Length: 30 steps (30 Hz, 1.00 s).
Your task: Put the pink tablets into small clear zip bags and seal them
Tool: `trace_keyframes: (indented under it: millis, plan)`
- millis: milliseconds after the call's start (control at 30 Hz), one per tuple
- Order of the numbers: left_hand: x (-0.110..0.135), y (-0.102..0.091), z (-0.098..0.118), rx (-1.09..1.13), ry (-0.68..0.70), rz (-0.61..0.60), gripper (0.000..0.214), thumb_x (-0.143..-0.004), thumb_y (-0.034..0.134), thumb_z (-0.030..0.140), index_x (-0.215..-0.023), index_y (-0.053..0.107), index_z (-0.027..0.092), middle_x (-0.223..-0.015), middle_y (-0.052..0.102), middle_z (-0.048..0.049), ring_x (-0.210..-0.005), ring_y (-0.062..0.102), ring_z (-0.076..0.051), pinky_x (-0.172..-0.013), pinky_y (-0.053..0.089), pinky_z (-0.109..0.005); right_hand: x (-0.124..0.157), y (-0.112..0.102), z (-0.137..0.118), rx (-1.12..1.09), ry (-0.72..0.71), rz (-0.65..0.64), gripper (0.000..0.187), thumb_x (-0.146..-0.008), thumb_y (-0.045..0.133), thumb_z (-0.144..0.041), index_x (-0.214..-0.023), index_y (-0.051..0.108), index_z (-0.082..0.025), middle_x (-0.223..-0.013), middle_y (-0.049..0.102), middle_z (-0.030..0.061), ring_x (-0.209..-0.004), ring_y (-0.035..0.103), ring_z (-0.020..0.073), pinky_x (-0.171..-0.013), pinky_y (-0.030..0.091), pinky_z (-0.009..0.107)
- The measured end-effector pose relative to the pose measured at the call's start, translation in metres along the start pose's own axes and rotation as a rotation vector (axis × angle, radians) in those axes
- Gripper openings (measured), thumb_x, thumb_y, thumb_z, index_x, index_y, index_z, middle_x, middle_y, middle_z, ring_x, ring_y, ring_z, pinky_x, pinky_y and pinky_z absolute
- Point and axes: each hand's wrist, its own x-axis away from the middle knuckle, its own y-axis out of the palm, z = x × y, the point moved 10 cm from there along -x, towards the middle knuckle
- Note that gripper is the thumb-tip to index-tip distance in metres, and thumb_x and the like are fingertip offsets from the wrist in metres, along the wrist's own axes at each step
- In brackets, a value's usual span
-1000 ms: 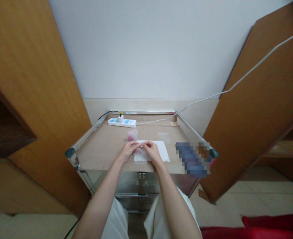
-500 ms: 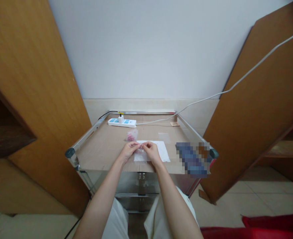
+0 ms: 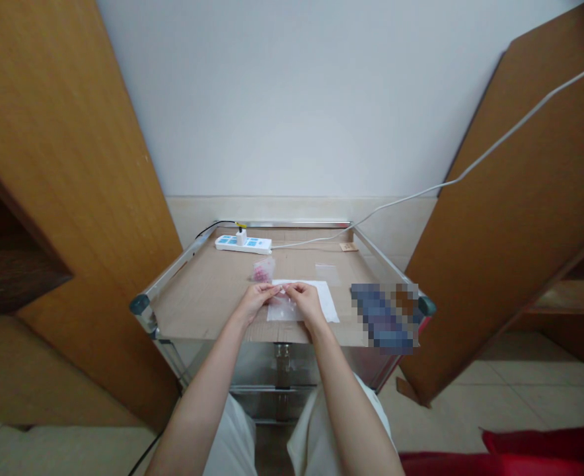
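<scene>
My left hand (image 3: 261, 297) and my right hand (image 3: 300, 299) meet over a white sheet (image 3: 328, 304), with thumbs and fingers closed in a pinch. Between them they grip the top of a small clear plastic bag (image 3: 283, 309), which hangs below the fingertips over the sheet. Whatever may be inside this bag is too faint to make out. Just beyond my left hand lies another clear bag (image 3: 263, 270) with small pink pieces in it. A flat clear bag (image 3: 327, 274) rests behind the sheet, to the right.
The cardboard-covered cart top (image 3: 197, 297) has a metal rail at the back. A white power strip (image 3: 243, 244) with a plug sits at the back left, its white cable (image 3: 411, 196) running right. A blurred dark item (image 3: 384, 318) lies front right, a small brown tag (image 3: 349, 247) back right.
My fingertips have shifted slightly apart, and more of the clear bag shows beneath them. The other things on the cart have not moved.
</scene>
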Motion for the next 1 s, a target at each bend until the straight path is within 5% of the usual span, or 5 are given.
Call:
trace_keyframes:
  millis: [800,1000]
  plan:
    - [0.001,-0.001,-0.003,0.053,0.000,-0.012,0.036,-0.063,0.061,0.037,-0.088,0.062,0.011,-0.079,0.066,-0.0096,-0.058,0.058,-0.011,-0.057,0.043,-0.021,-0.003,-0.008,-0.002,0.026,-0.005,0.020,0.029,-0.061,0.056,-0.040,-0.055,0.060,-0.012,-0.048,0.056,0.0004,-0.044,0.043,0.0092,-0.044,0.031,0.021]
    - [0.000,-0.009,-0.005,0.095,0.019,0.043,0.036,-0.066,0.058,0.038,-0.088,0.058,0.010,-0.076,0.066,-0.0100,-0.052,0.058,-0.011,-0.052,0.042,-0.021,-0.005,-0.007,-0.001,0.028,-0.016,0.045,0.031,-0.061,0.056,-0.041,-0.071,0.062,-0.013,-0.061,0.061,0.0039,-0.051,0.049,0.0112,-0.046,0.036,0.021]
